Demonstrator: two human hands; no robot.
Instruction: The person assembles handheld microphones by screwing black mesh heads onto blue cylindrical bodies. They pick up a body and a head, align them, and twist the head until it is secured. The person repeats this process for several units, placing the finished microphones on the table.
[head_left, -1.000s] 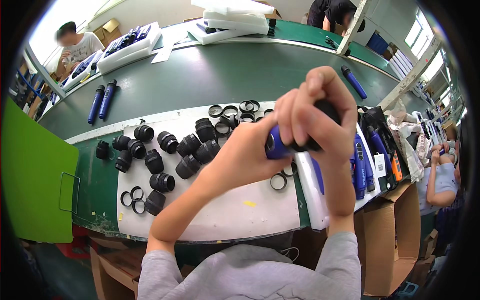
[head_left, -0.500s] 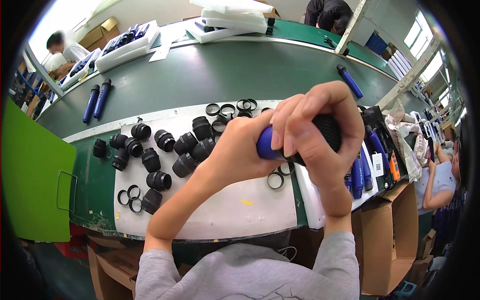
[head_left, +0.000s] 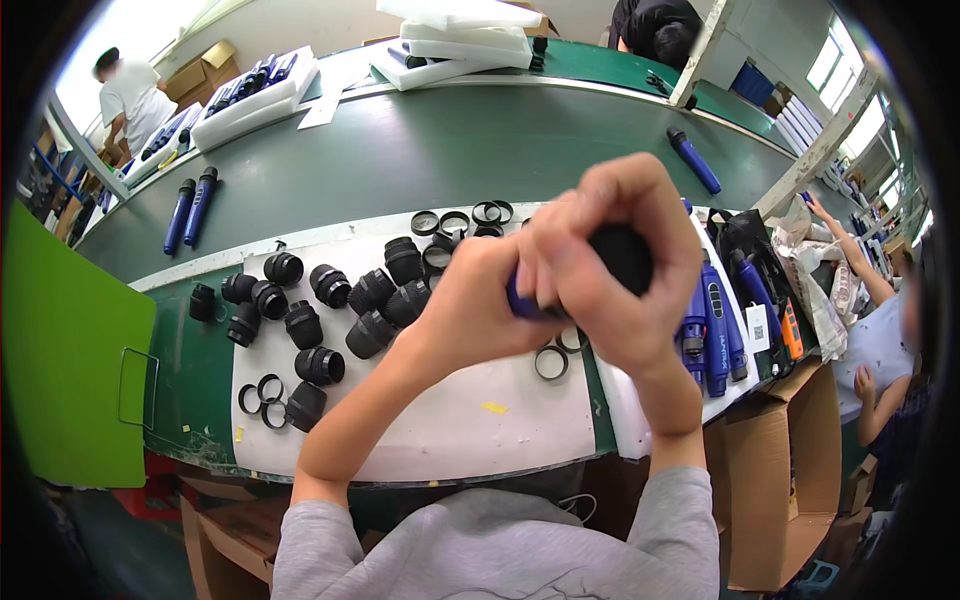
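Held over the table between both hands is a blue handheld microphone with a black mesh head [head_left: 624, 262]. My left hand [head_left: 470, 305] is closed round its blue body, of which only a small part shows. Fingers of my right hand [head_left: 635, 300], slightly blurred, curl round the black head. Below and left of my hands, several loose black microphone heads [head_left: 319, 365] lie on a white sheet [head_left: 450, 425]. Black rings [head_left: 551, 363] are scattered on the same sheet, some behind my left hand and some near its left edge.
Blue microphones [head_left: 715, 340] lie on white foam at my right, beside an open cardboard box [head_left: 765, 500]. Two more microphones [head_left: 180, 215] rest on the green surface at left, one microphone [head_left: 692, 160] at right. A green panel [head_left: 75, 360] stands left. Other people work around.
My hands have shifted slightly left with the microphone, and my right hand has turned on its head. A person at the far left now stands; a person at right has an arm reaching out.
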